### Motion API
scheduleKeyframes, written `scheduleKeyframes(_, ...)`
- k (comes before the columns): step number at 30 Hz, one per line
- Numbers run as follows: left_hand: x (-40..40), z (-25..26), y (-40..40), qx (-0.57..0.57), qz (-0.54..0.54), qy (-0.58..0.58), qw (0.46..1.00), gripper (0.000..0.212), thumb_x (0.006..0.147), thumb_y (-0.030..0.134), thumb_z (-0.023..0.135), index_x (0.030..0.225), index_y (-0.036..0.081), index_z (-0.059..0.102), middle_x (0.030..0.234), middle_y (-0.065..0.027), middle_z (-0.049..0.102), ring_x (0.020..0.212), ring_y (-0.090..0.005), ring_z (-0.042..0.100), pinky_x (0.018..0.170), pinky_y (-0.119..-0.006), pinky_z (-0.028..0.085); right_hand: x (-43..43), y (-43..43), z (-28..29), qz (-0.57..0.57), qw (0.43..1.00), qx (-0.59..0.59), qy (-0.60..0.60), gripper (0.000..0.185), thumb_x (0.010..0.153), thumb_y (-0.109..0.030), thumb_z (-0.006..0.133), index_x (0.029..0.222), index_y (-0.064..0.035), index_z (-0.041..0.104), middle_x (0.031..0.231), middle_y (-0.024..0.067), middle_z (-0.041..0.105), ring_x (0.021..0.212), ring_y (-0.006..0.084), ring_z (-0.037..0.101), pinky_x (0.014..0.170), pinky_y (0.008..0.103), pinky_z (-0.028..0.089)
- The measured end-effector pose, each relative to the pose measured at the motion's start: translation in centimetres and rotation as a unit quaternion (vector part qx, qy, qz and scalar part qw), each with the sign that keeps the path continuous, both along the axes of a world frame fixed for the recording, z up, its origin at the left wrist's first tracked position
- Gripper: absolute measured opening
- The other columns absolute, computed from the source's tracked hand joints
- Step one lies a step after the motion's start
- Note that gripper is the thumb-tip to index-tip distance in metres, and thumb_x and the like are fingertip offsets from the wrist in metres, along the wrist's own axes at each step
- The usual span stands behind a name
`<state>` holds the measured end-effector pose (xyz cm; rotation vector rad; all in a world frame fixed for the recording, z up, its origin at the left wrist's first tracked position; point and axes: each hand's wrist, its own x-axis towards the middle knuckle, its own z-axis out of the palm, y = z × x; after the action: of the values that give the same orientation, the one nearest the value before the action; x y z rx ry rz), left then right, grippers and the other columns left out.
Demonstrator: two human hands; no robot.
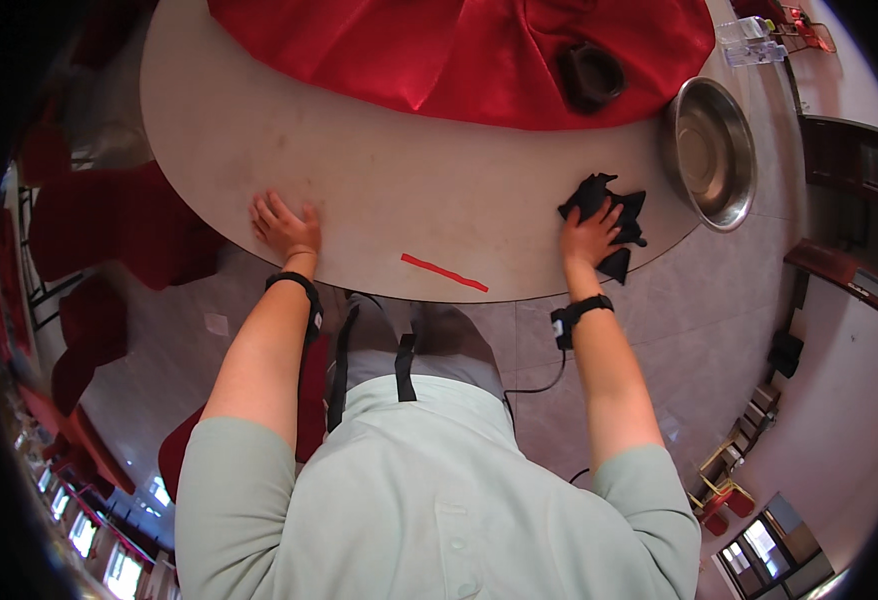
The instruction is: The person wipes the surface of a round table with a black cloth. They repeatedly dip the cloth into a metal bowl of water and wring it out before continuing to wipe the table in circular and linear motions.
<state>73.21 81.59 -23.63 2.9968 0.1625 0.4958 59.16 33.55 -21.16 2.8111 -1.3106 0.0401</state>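
Note:
My left hand (284,226) lies on the pale round table (439,195) near its front edge, fingers slightly apart, with nothing in it. On the right, my right hand (593,234) rests palm down on a crumpled black cloth (628,211), its fingers spread over the top. Part of the cloth is hidden under the palm. A thin red strip (445,273) lies flat on the tabletop between my hands, close to the front edge.
Red satin fabric (424,60) covers the table's far part, bearing a dark, roughly octagonal object (593,76). A stainless steel basin (712,154) sits tilted at the right edge. Beyond it are clear plastic bottles (755,52). Red-covered chairs (101,225) stand left. A cable (542,390) hangs near my right wrist.

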Motion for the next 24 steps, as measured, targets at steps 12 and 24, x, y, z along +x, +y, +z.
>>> scheduleKeyframes(12, 0.3, -0.3, 0.4, 0.011, 0.003, -0.007, 1.000, 0.072, 0.081, 0.051, 0.058, 0.139, 0.010, 0.047, 0.146, -0.0155, 0.042, 0.139, -0.0349, 0.033, 0.113, -0.052, 0.024, 6.5, 21.3, 4.0, 0.440, 0.883, 0.156, 0.047, 0.079, 0.087, -0.054, 0.056, 0.152, -0.0160, 0.032, 0.162, 0.0112, 0.018, 0.136, 0.0360, 0.040, 0.113, 0.0686, 0.009)
scheduleKeyframes(24, 0.0, 0.2, -0.3, 0.008, 0.006, 0.000, 1.000, 0.072, 0.078, 0.045, 0.060, 0.139, 0.008, 0.046, 0.145, -0.0180, 0.041, 0.139, -0.0356, 0.032, 0.113, -0.053, 0.025, -3.2, -3.1, 1.5, 0.098, 0.995, 0.025, -0.005, 0.080, 0.088, -0.056, 0.054, 0.153, -0.0185, 0.029, 0.162, 0.0057, 0.020, 0.136, 0.0401, 0.039, 0.111, 0.0649, 0.022)
